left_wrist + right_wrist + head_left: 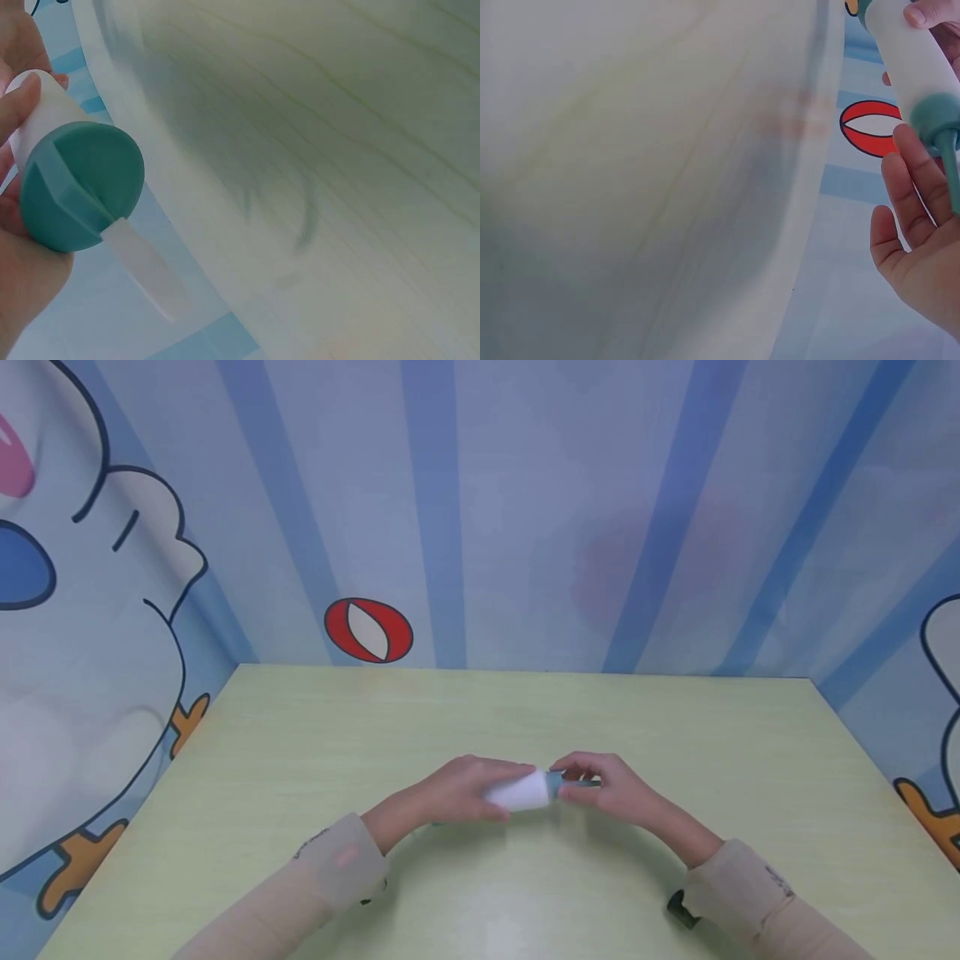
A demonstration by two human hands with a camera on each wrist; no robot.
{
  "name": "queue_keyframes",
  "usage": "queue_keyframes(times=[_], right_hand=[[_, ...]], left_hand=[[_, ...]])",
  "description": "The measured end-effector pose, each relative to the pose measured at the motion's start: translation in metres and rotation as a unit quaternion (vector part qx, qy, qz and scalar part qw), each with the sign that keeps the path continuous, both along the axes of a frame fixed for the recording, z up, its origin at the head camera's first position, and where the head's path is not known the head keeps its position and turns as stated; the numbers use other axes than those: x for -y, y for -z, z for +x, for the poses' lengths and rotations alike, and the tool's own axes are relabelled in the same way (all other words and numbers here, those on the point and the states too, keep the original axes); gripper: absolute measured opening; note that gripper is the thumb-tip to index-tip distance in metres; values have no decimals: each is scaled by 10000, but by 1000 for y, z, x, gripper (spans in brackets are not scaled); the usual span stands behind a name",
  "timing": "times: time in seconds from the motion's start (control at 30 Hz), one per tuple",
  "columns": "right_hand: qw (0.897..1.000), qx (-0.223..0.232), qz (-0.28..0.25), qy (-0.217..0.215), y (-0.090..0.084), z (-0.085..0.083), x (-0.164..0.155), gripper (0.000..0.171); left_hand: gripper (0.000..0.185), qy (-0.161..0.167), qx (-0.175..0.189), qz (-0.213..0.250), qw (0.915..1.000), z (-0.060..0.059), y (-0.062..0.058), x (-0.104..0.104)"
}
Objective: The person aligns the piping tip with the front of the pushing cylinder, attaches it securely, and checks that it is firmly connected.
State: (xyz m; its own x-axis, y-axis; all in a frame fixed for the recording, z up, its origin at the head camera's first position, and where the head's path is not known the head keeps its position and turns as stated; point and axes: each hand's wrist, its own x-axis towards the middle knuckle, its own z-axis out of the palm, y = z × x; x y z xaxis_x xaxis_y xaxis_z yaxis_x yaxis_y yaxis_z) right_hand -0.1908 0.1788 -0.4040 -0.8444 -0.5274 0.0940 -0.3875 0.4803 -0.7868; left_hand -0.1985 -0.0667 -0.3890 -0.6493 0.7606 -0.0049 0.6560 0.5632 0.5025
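**Desk:** Holding what, exactly, over that table [315,752]?

**Photographer:** A white roller [519,792] with teal end caps, something like a lint roller, lay crosswise between the two hands just above the middle of the pale green table. The left hand [457,792] was wrapped round the white barrel. The right hand [603,787] pinched the thin teal handle [577,783] sticking out of the right-hand cap.

**Desk:** Was it resting on the table?

**Photographer:** I could not tell from the head view whether it touched the surface or hung just over it. The left wrist view showed the teal cap [81,186] end-on, with a loose white strip [142,270] trailing from its edge past the table's rim.

**Desk:** What looked likely to go wrong?

**Photographer:** Three things, as I judged it. The handle was slim and only fingertips were on it, so a twist or pull could have slid it out of the pinch. The barrel [915,60] was smooth and the left-hand fingers lay along it rather than locked, so turning against the right hand might have spun it free and dropped it. And that loose strip, if sticky, could have caught on a finger or the table and torn unevenly.

**Desk:** Anything else in shot?

**Photographer:** Beige sleeves on both forearms, and a striped blue cartoon backdrop with a red-and-white ball [368,630] printed behind the table.
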Motion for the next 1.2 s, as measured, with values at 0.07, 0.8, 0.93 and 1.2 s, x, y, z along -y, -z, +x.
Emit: queue_keyframes(times=[0.07, 0.8, 0.93, 1.2], right_hand=[[9998, 150, -93, -73, 0, -1, 0, 30], [9998, -80, -99, -173, 1, -1, 3, 24], [9996, -227, -50, -180, 1, -1, 3, 21], [9993, 277, -117, -227, 2, -4, 1, 24]], left_hand=[[63, 10, -27, 10, 10000, 0, 0, 0], [64, -35, 70, -10, 10000, -1, 0, 1], [64, -48, 97, -49, 9999, -1, 0, 1], [63, 21, -11, -57, 10000, 0, 1, 0]])
